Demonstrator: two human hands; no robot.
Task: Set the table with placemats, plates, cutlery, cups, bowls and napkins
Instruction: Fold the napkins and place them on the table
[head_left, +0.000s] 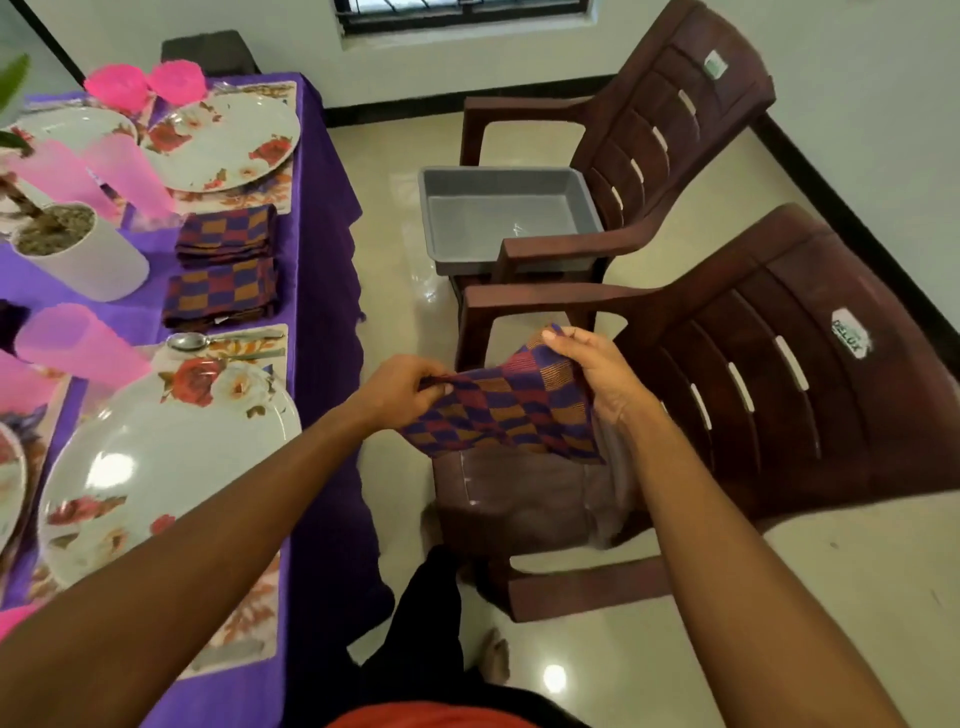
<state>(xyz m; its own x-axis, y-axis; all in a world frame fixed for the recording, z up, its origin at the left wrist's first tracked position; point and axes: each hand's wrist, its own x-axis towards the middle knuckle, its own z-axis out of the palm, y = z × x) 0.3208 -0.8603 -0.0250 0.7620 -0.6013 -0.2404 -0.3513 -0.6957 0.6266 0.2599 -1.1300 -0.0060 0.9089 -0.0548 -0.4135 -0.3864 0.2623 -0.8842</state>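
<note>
— Where was the napkin?

— The checked napkin (511, 410) was up in the air between my two hands, spread out above the seat of the nearer brown chair (779, 395). It was well off the table.

— How did you have hold of it?

— My left hand (400, 389) pinched its left edge, with the fingers curled onto the cloth. My right hand (597, 369) gripped the upper right corner, thumb and fingers closed on it. The rest of the cloth hung loose below both grips.

— What was behind it?

— A second brown chair (675, 119) stood beyond the first, with a grey tub (498, 218) on its seat.

— And the table?

— It was to my left, under a purple cloth (317, 208). Two folded napkins of the same check lay near its edge, the farther one (226, 231) just beside the nearer one (221, 291), between two place settings. The nearer flowered plate (156, 467) sat on a floral placemat (234, 623), and a spoon (189, 341) lay across the mat's far end. A pink cup (78, 343) was just left of the spoon. Farther along were another flowered plate (223, 140) and a white pot (88, 260) with a plant in it
</note>
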